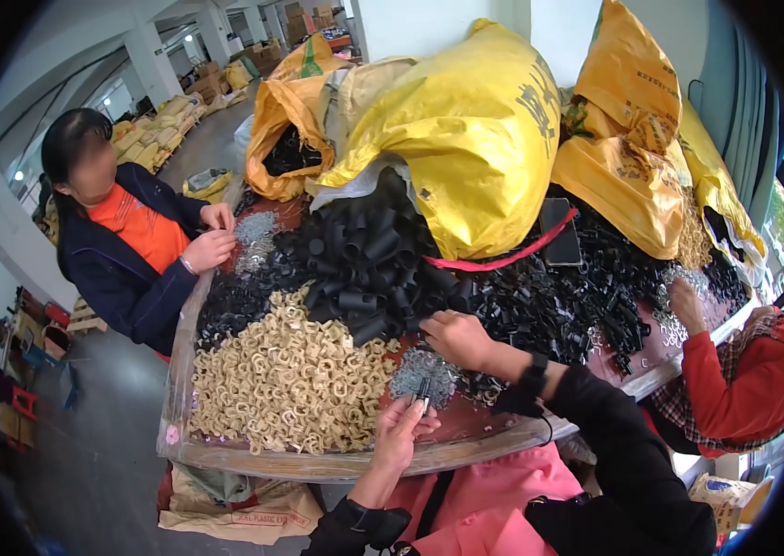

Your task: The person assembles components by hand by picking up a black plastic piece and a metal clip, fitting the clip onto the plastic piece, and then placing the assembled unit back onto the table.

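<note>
Near the table's front edge, my left hand (pixel 401 428) is closed, pinching a small black part (pixel 423 389) upright between thumb and fingers. Just beyond it lies a heap of small silvery metal pieces (pixel 420 372). My right hand (pixel 457 339) is farther in, its fingers curled down at the edge of the black plastic tubes (pixel 360 250) and small black parts (pixel 540 310). What those fingers hold, if anything, is hidden. A large pile of beige ring-shaped plastic pieces (pixel 290 380) spreads to the left of my left hand.
Large yellow sacks (pixel 466 130) stand along the table's back, one spilling black tubes. A dark phone (pixel 562 239) and a red strap (pixel 503 262) lie by them. One person (pixel 132 241) works at the left, another in red sleeves (pixel 735 380) at the right. A wooden rim (pixel 318 463) edges the table.
</note>
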Action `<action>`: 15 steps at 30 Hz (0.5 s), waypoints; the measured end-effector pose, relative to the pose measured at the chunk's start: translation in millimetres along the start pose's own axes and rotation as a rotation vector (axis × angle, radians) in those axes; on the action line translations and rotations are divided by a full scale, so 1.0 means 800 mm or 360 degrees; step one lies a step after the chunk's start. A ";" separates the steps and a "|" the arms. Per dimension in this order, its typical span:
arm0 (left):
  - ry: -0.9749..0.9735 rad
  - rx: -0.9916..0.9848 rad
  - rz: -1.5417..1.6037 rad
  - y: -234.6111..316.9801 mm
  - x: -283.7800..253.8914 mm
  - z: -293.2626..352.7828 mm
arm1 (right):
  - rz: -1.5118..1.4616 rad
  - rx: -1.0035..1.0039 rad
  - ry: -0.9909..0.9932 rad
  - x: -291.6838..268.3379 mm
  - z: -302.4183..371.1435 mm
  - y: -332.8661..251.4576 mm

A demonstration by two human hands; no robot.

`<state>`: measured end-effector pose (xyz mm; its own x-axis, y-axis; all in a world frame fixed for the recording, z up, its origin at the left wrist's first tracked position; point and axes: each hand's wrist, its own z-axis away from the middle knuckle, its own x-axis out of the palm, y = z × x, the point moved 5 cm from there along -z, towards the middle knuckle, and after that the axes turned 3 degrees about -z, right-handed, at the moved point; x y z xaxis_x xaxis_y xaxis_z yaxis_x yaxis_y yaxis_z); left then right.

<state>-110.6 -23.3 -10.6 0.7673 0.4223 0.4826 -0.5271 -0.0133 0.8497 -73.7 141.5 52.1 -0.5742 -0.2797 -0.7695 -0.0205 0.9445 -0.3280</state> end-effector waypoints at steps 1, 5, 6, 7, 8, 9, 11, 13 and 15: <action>0.0050 0.0001 -0.0031 0.004 -0.007 -0.002 | 0.0169 0.0120 -0.0195 0.025 -0.011 0.015; 0.0144 -0.0024 -0.0056 0.016 -0.015 0.003 | 0.0557 0.0390 -0.0589 0.067 -0.036 0.044; 0.0158 -0.0014 -0.0053 0.017 -0.017 0.004 | 0.0670 0.0466 -0.0682 0.071 -0.042 0.045; 0.0193 -0.0015 -0.0004 0.018 -0.018 0.006 | 0.0668 0.0453 -0.0682 0.069 -0.045 0.041; 0.0221 -0.0017 0.0044 0.018 -0.018 0.006 | 0.0641 0.0459 -0.0698 0.065 -0.044 0.039; 0.0244 -0.0019 0.0091 0.019 -0.018 0.006 | 0.0617 0.0469 -0.0712 0.057 -0.040 0.037; 0.0250 -0.0014 0.0100 0.016 -0.021 0.008 | 0.0604 0.0476 -0.0726 0.035 -0.031 0.032; 0.0259 -0.0025 0.0115 0.012 -0.023 0.008 | 0.0230 0.0415 -0.0448 -0.004 -0.023 0.018; 0.0233 -0.0008 0.0147 0.016 -0.019 0.006 | 0.0069 0.0396 -0.0303 -0.026 -0.008 0.016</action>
<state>-127.8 -34.1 -6.0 0.6542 0.5471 0.5223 -0.5952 -0.0538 0.8018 -67.6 160.7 67.2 -0.4059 -0.2898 -0.8668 0.2148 0.8916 -0.3987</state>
